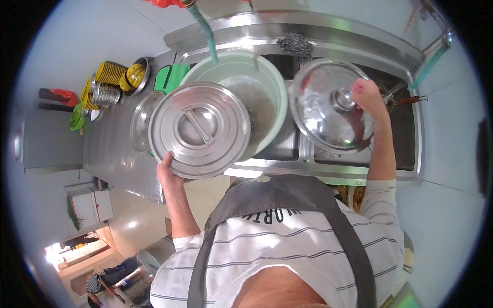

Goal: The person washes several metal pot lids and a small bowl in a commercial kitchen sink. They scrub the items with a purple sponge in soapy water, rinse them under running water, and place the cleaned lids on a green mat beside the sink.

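My left hand [170,173] grips the rim of a brushed steel pot lid [200,129] with a strap handle on top. This lid is over the left front of a pale green plastic basin [283,109], hiding part of it. Murky water [265,96] shows inside the basin. My right hand [364,94] is closed around the knob of a shiny domed lid [319,119]. That second lid is above the right sink bowl and its divider; whether it rests on anything cannot be seen. A third round lid [139,125] lies on the counter, partly covered by the left one.
The basin sits in a steel double sink [408,142]. A green hose [204,29] hangs over it. Scouring mesh [295,45] lies at the back. A wooden-handled tool [410,100], green cloth [179,77] and stacked yellow bowls [109,72] are around. Another person [96,283] is farther off.
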Motion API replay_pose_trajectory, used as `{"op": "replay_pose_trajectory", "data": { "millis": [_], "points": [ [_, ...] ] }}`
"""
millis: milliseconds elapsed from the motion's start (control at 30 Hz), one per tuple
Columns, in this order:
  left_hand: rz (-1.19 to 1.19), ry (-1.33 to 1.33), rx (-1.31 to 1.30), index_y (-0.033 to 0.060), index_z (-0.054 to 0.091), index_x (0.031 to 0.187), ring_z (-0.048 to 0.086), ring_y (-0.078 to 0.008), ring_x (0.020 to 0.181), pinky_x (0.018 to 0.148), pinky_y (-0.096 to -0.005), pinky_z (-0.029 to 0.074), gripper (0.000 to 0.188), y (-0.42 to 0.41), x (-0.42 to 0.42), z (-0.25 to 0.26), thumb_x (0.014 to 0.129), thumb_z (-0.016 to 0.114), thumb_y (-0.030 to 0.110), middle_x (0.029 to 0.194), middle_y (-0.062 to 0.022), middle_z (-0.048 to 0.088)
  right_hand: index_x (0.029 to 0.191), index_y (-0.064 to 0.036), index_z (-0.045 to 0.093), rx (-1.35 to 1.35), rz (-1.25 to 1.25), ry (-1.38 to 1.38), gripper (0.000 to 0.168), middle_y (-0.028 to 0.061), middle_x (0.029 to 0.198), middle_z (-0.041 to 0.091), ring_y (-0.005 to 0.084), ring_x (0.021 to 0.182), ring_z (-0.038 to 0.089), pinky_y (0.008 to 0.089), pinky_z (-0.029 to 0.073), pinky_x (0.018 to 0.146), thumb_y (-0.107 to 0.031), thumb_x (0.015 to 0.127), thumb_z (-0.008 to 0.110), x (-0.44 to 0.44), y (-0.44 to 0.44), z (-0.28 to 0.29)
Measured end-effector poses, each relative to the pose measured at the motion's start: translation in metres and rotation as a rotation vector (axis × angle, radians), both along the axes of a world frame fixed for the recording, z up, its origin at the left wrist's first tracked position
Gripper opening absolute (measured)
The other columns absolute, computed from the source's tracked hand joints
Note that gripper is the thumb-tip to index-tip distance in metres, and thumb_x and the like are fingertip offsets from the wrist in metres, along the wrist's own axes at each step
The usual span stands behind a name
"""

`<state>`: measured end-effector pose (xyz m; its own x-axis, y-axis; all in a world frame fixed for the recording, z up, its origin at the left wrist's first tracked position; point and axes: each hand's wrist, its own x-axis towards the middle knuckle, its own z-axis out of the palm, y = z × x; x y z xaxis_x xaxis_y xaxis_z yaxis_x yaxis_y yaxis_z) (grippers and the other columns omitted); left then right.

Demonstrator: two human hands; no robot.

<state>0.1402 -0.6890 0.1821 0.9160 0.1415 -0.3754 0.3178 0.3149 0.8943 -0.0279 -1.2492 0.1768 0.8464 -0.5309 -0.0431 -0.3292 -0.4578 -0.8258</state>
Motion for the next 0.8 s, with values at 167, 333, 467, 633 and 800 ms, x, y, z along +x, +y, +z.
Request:
{"op": "replay_pose_trajectory", "data": {
  "millis": [167,333,467,633,800],
  "points": [
    [0.193,-0.090,-0.198,-0.0080,0.050,0.114,0.057,-0.0278,0.102,0.090,-0.0406,0.047,0.028,0.065,0.033,-0.018,0.089,0.050,0.005,0.112,-0.0159,0.057,0.073,-0.004,0.060,-0.287,0.342,0.060,0.010,0.0052,0.061,0.057,0.0141,0.053,0.055,0.0313,0.046,0.050,-0.004,0.063,0.059,0.120,0.102,-0.002],
    [0.327,-0.142,-0.251,-0.0075,0.048,0.117,0.056,-0.0286,0.105,0.090,-0.0436,0.047,0.032,0.068,0.041,0.022,0.089,0.050,0.008,0.116,-0.0176,0.055,0.062,-0.002,0.066,-0.221,0.424,0.290,0.012,0.0175,0.059,0.062,0.0253,0.057,0.065,0.0368,0.052,0.057,-0.007,0.065,0.055,0.240,0.214,-0.076],
    [0.400,-0.153,-0.263,-0.0097,0.049,0.115,0.058,-0.0291,0.101,0.089,-0.0428,0.049,0.032,0.091,0.053,0.028,0.089,0.052,0.008,0.113,-0.0180,0.056,0.073,0.000,0.067,-0.059,0.286,0.311,0.011,0.0159,0.067,0.065,0.0293,0.067,0.066,0.0384,0.052,0.068,-0.006,0.068,0.060,0.284,0.279,-0.163],
    [0.363,-0.171,-0.118,-0.0095,0.050,0.114,0.058,-0.0282,0.102,0.089,-0.0420,0.048,0.033,0.122,0.056,0.022,0.087,0.053,0.009,0.112,-0.0176,0.056,0.094,-0.005,0.064,-0.113,0.015,0.222,0.026,0.0131,0.093,0.064,0.0274,0.094,0.061,0.0385,0.048,0.084,-0.009,0.068,0.065,0.278,0.283,-0.220],
    [0.262,-0.147,-0.067,-0.0074,0.050,0.113,0.057,-0.0269,0.103,0.089,-0.0401,0.048,0.032,0.127,0.073,0.018,0.087,0.053,0.010,0.113,-0.0161,0.055,0.130,-0.006,0.036,-0.148,-0.156,0.706,0.073,0.0177,0.134,0.037,0.0358,0.124,0.038,0.0415,0.040,0.098,-0.021,0.068,0.073,0.241,0.285,-0.229]
  ]
}}
